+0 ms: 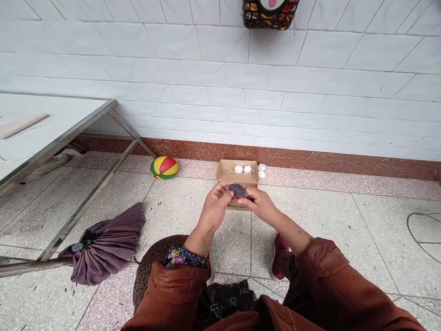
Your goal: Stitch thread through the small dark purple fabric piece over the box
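Between my two hands is a small ball of dark grey-purple yarn (237,190), held in front of a cardboard box on the floor. My left hand (217,204) pinches its left side between thumb and fingers. On the right side, my right hand (261,205) has its fingers closed at the yarn's edge. The open cardboard box (220,171) stands against the wall, its near part covered by my hands. Inside it lie white yarn balls (239,168) with loose strands. More white balls (262,171) sit on the floor against the box's right side.
A green, yellow and red ball (164,168) rests by the wall. At left stands a metal-framed table (69,108), with a folded purple umbrella (106,243) near its leg. A wire loop (413,230) lies on the right. A black patterned bag (270,18) hangs above.
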`<state>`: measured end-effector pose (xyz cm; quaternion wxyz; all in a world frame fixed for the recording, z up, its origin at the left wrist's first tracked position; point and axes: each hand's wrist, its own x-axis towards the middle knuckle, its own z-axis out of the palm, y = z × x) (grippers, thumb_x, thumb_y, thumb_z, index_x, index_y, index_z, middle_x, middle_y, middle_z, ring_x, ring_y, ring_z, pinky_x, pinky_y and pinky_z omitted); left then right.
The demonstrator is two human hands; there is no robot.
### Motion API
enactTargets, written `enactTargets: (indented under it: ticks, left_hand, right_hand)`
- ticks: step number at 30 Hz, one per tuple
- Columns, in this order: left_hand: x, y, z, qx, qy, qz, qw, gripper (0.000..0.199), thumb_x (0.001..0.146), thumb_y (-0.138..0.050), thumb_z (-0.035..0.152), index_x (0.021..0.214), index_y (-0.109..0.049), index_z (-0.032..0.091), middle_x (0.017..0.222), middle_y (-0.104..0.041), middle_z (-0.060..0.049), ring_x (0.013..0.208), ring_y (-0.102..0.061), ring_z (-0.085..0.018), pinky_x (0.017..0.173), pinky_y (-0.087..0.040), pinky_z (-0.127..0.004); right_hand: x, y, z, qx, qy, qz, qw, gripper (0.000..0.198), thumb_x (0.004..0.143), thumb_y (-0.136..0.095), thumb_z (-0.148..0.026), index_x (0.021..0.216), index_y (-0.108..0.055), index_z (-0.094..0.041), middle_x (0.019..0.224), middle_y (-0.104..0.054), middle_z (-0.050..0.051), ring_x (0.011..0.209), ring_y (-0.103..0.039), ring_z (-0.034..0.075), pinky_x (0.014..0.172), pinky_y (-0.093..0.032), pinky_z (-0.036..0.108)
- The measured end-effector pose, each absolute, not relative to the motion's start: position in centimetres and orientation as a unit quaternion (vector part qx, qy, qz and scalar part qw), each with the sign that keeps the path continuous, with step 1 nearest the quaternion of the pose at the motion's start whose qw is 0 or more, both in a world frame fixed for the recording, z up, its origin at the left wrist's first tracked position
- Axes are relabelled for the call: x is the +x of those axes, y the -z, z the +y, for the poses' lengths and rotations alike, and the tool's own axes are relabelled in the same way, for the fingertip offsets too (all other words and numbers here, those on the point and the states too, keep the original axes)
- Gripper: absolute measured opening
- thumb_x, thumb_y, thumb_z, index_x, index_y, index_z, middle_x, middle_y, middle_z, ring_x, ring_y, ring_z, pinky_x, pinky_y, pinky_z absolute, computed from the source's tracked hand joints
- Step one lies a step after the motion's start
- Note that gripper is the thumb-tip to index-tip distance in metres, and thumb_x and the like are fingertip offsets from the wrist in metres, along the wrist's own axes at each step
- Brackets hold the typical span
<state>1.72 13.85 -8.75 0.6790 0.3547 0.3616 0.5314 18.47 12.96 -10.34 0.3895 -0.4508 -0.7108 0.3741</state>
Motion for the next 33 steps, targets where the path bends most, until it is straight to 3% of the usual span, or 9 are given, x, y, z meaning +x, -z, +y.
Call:
enactTargets:
  ticks: [6, 12, 19, 28, 31, 33]
  left_hand:
    - [1.71, 8.98, 13.80, 0.366, -0.520, 0.353, 0.686, 0.030, 0.070, -0.079, 0.024, 0.097, -0.066, 0.017, 0.090, -0.065, -0.002, 0.078, -0.060, -0.012, 0.074, -0.053, -0.027]
    - [1.67, 8.81, 13.64, 0.397, -0.513, 0.327, 0.687, 0.035, 0.070, -0.082, 0.024, 0.099, -0.064, 0.018, 0.088, -0.065, -0.001, 0.077, -0.061, -0.012, 0.074, -0.052, -0.026]
    - [1.64, 8.83, 13.59, 0.413, -0.512, 0.318, 0.683, 0.033, 0.073, -0.080, 0.025, 0.101, -0.065, 0.018, 0.085, -0.066, 0.000, 0.070, -0.060, -0.010, 0.070, -0.050, -0.025]
    - [1.75, 8.67, 13.53, 0.443, -0.511, 0.334, 0.656, 0.037, 0.069, -0.082, 0.021, 0.098, -0.061, 0.020, 0.089, -0.068, 0.000, 0.077, -0.064, -0.013, 0.075, -0.051, -0.028]
    - [1.90, 8.80, 13.71, 0.426, -0.549, 0.368, 0.618, 0.035, 0.068, -0.081, 0.022, 0.096, -0.059, 0.020, 0.090, -0.068, 0.000, 0.078, -0.063, -0.012, 0.074, -0.049, -0.026]
    - [1.91, 8.97, 13.86, 0.411, -0.569, 0.390, 0.596, 0.035, 0.069, -0.079, 0.023, 0.097, -0.059, 0.020, 0.090, -0.068, -0.001, 0.076, -0.062, -0.012, 0.073, -0.048, -0.026]
  right_hand:
    - [18.54, 9.98, 12.82, -0.457, -0.445, -0.665, 0.387, 0.049, 0.097, -0.042, -0.060, 0.073, -0.053, -0.019, 0.064, -0.050, -0.002, 0.060, -0.047, 0.013, 0.059, -0.036, 0.025]
    - [19.02, 9.95, 12.97, -0.427, -0.555, -0.606, 0.377, 0.051, 0.093, -0.047, -0.067, 0.082, -0.061, -0.019, 0.062, -0.047, -0.004, 0.054, -0.039, 0.011, 0.054, -0.032, 0.025]
    - [18.68, 9.61, 12.71, -0.403, -0.647, -0.532, 0.368, 0.058, 0.085, -0.051, -0.075, 0.079, -0.060, -0.018, 0.058, -0.042, -0.005, 0.050, -0.030, 0.009, 0.049, -0.023, 0.024]
    - [18.45, 9.89, 12.84, -0.414, -0.645, -0.520, 0.378, 0.056, 0.086, -0.052, -0.073, 0.080, -0.059, -0.018, 0.059, -0.041, -0.006, 0.050, -0.031, 0.009, 0.048, -0.024, 0.023]
    - [18.40, 10.05, 12.88, -0.425, -0.591, -0.576, 0.373, 0.049, 0.089, -0.054, -0.067, 0.083, -0.061, -0.019, 0.059, -0.043, -0.006, 0.051, -0.035, 0.010, 0.050, -0.029, 0.023]
    - [18.32, 10.16, 12.77, -0.429, -0.516, -0.641, 0.372, 0.040, 0.093, -0.054, -0.058, 0.086, -0.063, -0.020, 0.065, -0.051, -0.003, 0.058, -0.045, 0.012, 0.056, -0.038, 0.024]
